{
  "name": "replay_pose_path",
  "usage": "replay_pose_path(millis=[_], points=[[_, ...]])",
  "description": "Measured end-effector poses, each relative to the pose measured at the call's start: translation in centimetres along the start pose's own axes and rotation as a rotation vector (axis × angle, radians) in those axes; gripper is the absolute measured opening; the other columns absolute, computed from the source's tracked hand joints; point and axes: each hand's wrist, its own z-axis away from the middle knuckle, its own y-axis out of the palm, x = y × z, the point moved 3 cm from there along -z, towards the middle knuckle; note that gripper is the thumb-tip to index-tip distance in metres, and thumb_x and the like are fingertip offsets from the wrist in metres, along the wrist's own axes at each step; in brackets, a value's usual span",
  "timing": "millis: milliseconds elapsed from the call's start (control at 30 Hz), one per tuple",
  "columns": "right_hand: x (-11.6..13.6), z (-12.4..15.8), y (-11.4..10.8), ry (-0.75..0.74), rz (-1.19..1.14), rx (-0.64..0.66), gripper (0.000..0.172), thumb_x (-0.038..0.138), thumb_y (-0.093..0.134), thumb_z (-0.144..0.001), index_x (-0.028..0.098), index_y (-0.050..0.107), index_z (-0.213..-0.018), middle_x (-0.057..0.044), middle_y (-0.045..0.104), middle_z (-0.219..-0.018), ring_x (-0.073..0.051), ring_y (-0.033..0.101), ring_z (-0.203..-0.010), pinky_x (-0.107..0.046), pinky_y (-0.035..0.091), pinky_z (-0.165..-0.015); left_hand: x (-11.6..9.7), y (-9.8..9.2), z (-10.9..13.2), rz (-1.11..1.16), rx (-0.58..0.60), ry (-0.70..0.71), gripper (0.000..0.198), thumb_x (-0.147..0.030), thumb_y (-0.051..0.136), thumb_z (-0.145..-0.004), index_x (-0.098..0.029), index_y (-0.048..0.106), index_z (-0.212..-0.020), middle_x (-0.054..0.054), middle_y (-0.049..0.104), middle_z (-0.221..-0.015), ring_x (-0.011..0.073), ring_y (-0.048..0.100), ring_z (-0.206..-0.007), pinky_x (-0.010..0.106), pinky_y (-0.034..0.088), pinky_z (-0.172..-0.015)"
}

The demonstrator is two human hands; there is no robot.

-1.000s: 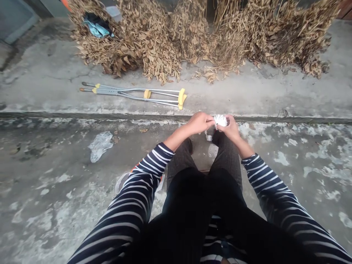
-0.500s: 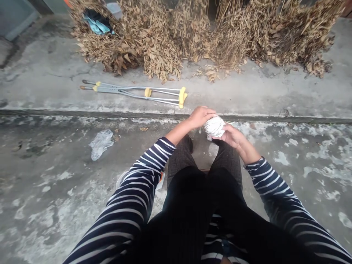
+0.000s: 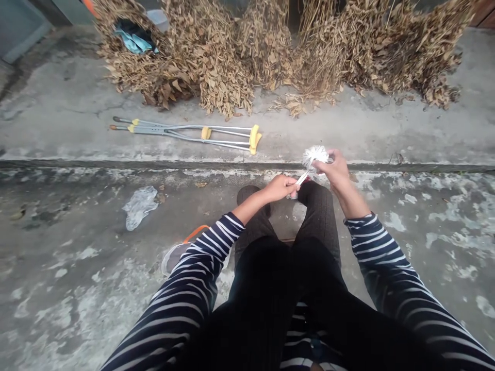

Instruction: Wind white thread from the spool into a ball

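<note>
Above my knees I hold a white wound bundle [image 3: 315, 154], which looks like a ball of cord with thin dark lines. My right hand [image 3: 336, 169] is closed around its right side, the thumb across the front. A narrow white length [image 3: 302, 178] runs from the lower left of the bundle to my left hand [image 3: 280, 187], whose fingers pinch it. Whether this length is a strand or a thin stick, I cannot tell. Something small and reddish shows just below it, mostly hidden.
A pair of crutches [image 3: 185, 132] with yellow pads lies on the raised concrete ledge [image 3: 371, 129]. Dried leafy stalks [image 3: 224, 62] line the back, with a blue and black cloth [image 3: 135, 38] on them. A clear plastic bag [image 3: 141, 207] and a grey item with an orange strap [image 3: 176, 257] lie left.
The bundle has moved right and up with my right hand. My left hand has left the bundle's top and moved down, now pinching the white length that extends from it.
</note>
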Motion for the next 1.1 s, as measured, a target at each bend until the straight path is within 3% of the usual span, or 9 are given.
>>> replay_pose_path(millis=[100, 233, 400, 500, 600, 700, 867, 1000, 1100], points=[[-1.5, -0.7, 0.2, -0.065, 0.306, -0.090, 0.055, 0.040, 0.084, -0.054, 0.023, 0.051, -0.095, -0.005, 0.062, -0.097, -0.026, 0.061, -0.095, -0.044, 0.052, -0.089, -1.6, -1.1, 0.3, -0.046, 0.003, 0.021, 0.034, -0.030, 0.059, -0.090, -0.014, 0.063, -0.060, 0.000, 0.065, -0.060, 0.0084, 0.048, -0.055, 0.022, 0.034, -0.060], [-2.7, 0.3, 1.7, -0.060, 0.336, 0.148, 0.051, 0.032, 0.079, -0.050, 0.022, 0.055, -0.094, -0.003, 0.060, -0.097, -0.025, 0.058, -0.095, -0.041, 0.049, -0.090, -3.1, -2.9, -0.8, -0.096, 0.014, 0.017, 0.034, -0.031, 0.063, -0.088, -0.014, 0.066, -0.059, 0.000, 0.062, -0.056, 0.0082, 0.046, -0.051, 0.023, 0.032, -0.058], [-2.9, 2.2, 2.7, 0.281, -0.046, 0.577, 0.041, 0.029, 0.073, -0.055, 0.023, 0.062, -0.094, 0.001, 0.065, -0.086, -0.019, 0.060, -0.079, -0.031, 0.051, -0.071, -3.3, -4.6, -2.8, -0.086, -0.038, 0.000, 0.033, -0.035, 0.072, -0.084, -0.013, 0.069, -0.059, 0.000, 0.061, -0.054, 0.0075, 0.045, -0.052, 0.024, 0.033, -0.059], [-2.5, 3.1, 2.4, 0.421, -0.323, 0.694, 0.044, 0.025, 0.075, -0.056, 0.022, 0.066, -0.099, -0.003, 0.073, -0.092, -0.020, 0.067, -0.083, -0.032, 0.057, -0.073, -3.1, -4.8, -3.5, -0.029, -0.085, -0.002, 0.038, -0.037, 0.077, -0.080, -0.013, 0.066, -0.054, -0.001, 0.057, -0.051, 0.0069, 0.044, -0.052, 0.024, 0.033, -0.058], [-2.0, 3.6, 1.9, 0.435, -0.526, 0.733, 0.046, 0.027, 0.073, -0.057, 0.021, 0.067, -0.102, -0.005, 0.077, -0.094, -0.022, 0.070, -0.082, -0.034, 0.060, -0.071, -2.4, -4.3, -3.6, 0.100, -0.114, -0.010, 0.043, -0.043, 0.078, -0.081, -0.013, 0.063, -0.053, -0.001, 0.057, -0.049, 0.0069, 0.047, -0.051, 0.023, 0.036, -0.059], [-1.1, 3.1, 1.1, 0.372, -0.657, 0.644, 0.046, 0.034, 0.072, -0.061, 0.022, 0.066, -0.106, -0.006, 0.079, -0.098, -0.024, 0.071, -0.084, -0.035, 0.061, -0.069, -1.1, -3.2, -3.0, 0.257, -0.154, -0.038, 0.049, -0.050, 0.074, -0.084, -0.014, 0.061, -0.053, -0.001, 0.055, -0.046, 0.0091, 0.054, -0.051, 0.023, 0.043, -0.063], [-0.1, 0.1, 0.3, 0.230, -0.611, 0.307, 0.040, 0.045, 0.070, -0.067, 0.025, 0.062, -0.100, -0.004, 0.074, -0.096, -0.022, 0.068, -0.080, -0.032, 0.057, -0.063, 0.2, -0.9, -1.7, 0.364, -0.213, -0.038, 0.043, -0.052, 0.070, -0.087, -0.015, 0.064, -0.065, -0.003, 0.056, -0.047, 0.0102, 0.057, -0.051, 0.024, 0.046, -0.064], [-1.3, -1.0, 1.1, 0.204, -0.295, 0.014, 0.044, 0.041, 0.076, -0.059, 0.024, 0.054, -0.093, -0.003, 0.067, -0.095, -0.021, 0.064, -0.084, -0.032, 0.056, -0.066, -0.9, -0.2, -1.9, 0.236, -0.058, -0.003, 0.038, -0.042, 0.071, -0.086, -0.014, 0.062, -0.061, 0.000, 0.062, -0.053, 0.0081, 0.053, -0.051, 0.022, 0.041, -0.060], [-2.3, -0.3, 1.7, 0.087, 0.049, -0.104, 0.052, 0.031, 0.080, -0.049, 0.024, 0.051, -0.092, -0.003, 0.063, -0.099, -0.023, 0.060, -0.094, -0.034, 0.055, -0.077, -2.1, -1.4, -2.2, 0.108, -0.041, -0.003, 0.036, -0.036, 0.068, -0.088, -0.014, 0.063, -0.059, 0.000, 0.062, -0.053, 0.0079, 0.050, -0.049, 0.023, 0.036, -0.057]])
